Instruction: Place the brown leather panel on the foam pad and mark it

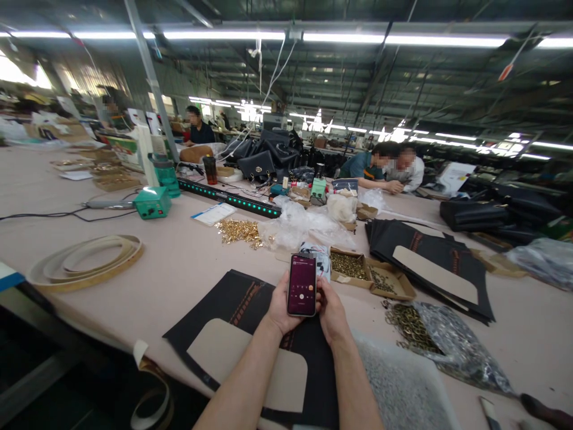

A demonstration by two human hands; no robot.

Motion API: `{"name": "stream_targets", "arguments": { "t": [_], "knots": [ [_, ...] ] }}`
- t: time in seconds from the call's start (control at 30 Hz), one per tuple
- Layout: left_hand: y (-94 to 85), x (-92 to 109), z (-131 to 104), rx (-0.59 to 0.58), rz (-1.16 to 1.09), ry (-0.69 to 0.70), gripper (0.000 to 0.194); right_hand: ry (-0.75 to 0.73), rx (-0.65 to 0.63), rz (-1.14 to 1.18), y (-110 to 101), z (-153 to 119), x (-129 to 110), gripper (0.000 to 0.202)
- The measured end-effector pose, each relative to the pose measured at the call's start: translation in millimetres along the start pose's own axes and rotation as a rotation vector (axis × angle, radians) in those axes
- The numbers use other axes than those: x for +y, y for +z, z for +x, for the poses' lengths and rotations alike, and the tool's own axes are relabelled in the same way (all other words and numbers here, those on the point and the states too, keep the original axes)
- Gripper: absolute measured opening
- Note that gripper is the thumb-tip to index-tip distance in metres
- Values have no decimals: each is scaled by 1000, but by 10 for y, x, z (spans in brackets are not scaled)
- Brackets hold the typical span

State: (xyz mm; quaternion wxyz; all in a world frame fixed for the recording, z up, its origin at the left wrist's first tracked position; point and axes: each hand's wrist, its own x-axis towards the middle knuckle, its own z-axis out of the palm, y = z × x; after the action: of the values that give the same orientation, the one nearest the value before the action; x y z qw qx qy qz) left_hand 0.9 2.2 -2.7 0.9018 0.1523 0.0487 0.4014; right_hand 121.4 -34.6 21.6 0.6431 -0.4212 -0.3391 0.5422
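Observation:
A smartphone (302, 285) with a lit dark-purple screen is held upright above the table. My left hand (281, 307) wraps its left side and lower edge. At the phone's right edge, my right hand (330, 307) closes on it with bent fingers. Under my forearms lies a black leather panel (210, 301) with brown stitched strips and a beige rounded patch (224, 346). Just beyond the phone stand a cardboard box of small brass-coloured parts (349, 264) and a second box (387, 280) with fewer dark bits.
Stacked black panels (430, 251) lie to the right, near a plastic bag of metal rings (456, 340). Gold pieces (239, 232) are heaped ahead. A green power unit (153, 203) and a coiled strip (85, 263) sit left. Two people (387, 164) lean over the table's far side.

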Motion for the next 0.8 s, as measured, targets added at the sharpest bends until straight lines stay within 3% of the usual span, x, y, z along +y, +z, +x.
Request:
{"name": "stream_targets", "arguments": {
  "t": [0.27, 0.8],
  "knots": [
    [-11, 12, -19, -37, -10, 5, 70, 90, 37, 171, -20, 33, 4, 56],
    [23, 40, -70, -23, -65, -29, 74, 96, 19, 113, -2, 10, -28, 57]
  ]
}}
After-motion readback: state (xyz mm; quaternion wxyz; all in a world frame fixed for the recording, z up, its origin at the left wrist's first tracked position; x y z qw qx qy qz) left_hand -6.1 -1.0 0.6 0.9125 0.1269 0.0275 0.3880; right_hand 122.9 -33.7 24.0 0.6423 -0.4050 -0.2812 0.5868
